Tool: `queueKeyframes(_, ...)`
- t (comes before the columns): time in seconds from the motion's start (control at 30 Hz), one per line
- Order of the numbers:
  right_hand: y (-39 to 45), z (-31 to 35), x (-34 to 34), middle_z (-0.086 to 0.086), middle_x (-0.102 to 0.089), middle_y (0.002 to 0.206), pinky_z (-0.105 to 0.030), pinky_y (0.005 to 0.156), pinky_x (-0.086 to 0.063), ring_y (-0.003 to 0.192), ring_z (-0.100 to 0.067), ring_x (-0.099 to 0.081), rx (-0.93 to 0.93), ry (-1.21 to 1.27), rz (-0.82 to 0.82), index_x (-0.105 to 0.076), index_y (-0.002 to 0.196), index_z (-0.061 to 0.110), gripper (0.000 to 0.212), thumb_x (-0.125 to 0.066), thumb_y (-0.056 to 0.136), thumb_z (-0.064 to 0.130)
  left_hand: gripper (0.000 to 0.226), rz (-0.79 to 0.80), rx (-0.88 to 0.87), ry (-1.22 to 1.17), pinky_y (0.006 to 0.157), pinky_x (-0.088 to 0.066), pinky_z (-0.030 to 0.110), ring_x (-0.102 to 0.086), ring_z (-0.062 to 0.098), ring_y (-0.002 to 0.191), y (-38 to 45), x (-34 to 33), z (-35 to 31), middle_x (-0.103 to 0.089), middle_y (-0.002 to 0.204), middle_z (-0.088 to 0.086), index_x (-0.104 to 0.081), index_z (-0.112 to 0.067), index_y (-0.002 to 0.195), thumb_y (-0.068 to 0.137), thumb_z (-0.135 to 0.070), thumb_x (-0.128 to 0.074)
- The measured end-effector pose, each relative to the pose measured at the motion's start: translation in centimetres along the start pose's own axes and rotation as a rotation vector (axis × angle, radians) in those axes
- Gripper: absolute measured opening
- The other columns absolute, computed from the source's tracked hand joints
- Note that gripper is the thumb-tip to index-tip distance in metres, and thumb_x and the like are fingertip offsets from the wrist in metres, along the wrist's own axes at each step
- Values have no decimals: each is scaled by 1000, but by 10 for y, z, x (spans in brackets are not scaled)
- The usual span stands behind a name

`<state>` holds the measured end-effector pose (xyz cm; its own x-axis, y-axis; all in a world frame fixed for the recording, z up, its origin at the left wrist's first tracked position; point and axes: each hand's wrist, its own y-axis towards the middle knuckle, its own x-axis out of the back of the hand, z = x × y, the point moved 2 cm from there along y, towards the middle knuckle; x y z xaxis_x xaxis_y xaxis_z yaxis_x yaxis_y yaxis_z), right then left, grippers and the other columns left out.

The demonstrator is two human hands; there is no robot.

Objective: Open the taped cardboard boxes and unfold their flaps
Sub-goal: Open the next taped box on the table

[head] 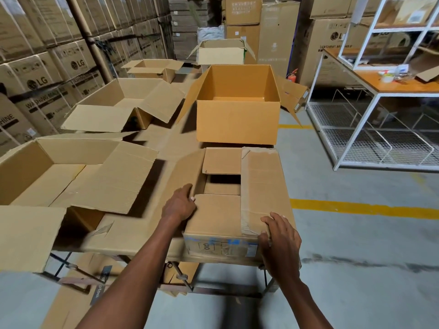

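A brown cardboard box (pixel 221 219) stands at the near end of the long cardboard-covered table (pixel 133 236). Its left long flap (pixel 183 172) is swung out to the left and looks blurred. The two short inner flaps lie flat, with a dark gap between them. The right long flap (pixel 263 186) lies down, with torn tape along its inner edge. My left hand (pixel 180 205) grips the left edge of the near short flap, fingertips curled into the opening. My right hand (pixel 280 238) holds the near right corner, thumb on the front face and fingers on the right flap.
An open orange box (pixel 237 119) stands right behind this one. Several open boxes (pixel 118 108) with spread flaps fill the table's left side. Stacked cartons (pixel 38 81) wall off the left. A white wire shelf frame (pixel 356 129) stands at the right, beyond a yellow floor line (pixel 356 207).
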<state>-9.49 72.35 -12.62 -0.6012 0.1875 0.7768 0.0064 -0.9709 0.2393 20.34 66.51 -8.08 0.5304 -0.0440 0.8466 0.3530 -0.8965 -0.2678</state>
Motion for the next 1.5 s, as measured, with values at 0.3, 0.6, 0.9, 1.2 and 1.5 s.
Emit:
queueKeyframes(0.3,2,13,7,1,-51,147,-50,116,-23,143,-24,-36,-57,15,46,-61,125,24,61,-23,80,40,62,133,-64,-85,113,-37,41,-48,37,136,6,-4,19,-45,154,14,-16,-33,159,104,-43,-41)
queueKeyframes(0.6,21,123,7,5,-61,117,-31,90,-52,107,-9,-56,195,299,42,-63,115,19,29,-46,91,26,56,19,-85,-99,98,-47,43,-58,43,117,5,-23,14,-59,134,25,-15,-28,159,107,-35,-32)
queueKeyframes(0.9,33,136,-24,-6,3,168,-48,114,-32,151,-32,-18,-185,159,447,-40,147,24,52,-51,99,42,53,50,-93,-202,110,-40,46,-51,41,131,3,-17,24,-51,145,24,-20,-35,159,107,-40,-30)
queueKeyframes(1.2,88,100,50,-2,3,169,-59,119,6,150,-38,21,-47,19,-6,-45,142,31,50,-57,94,37,52,45,-93,-229,111,-39,44,-49,40,133,5,-19,26,-50,147,22,-20,-36,159,108,-37,-31)
queueKeyframes(1.5,102,-13,65,-6,-23,162,-59,114,-27,147,-46,-19,-445,143,78,-49,138,36,53,-66,89,46,51,37,-113,-293,112,-36,41,-45,36,137,8,-22,29,-48,150,17,-23,-35,158,108,-35,-32)
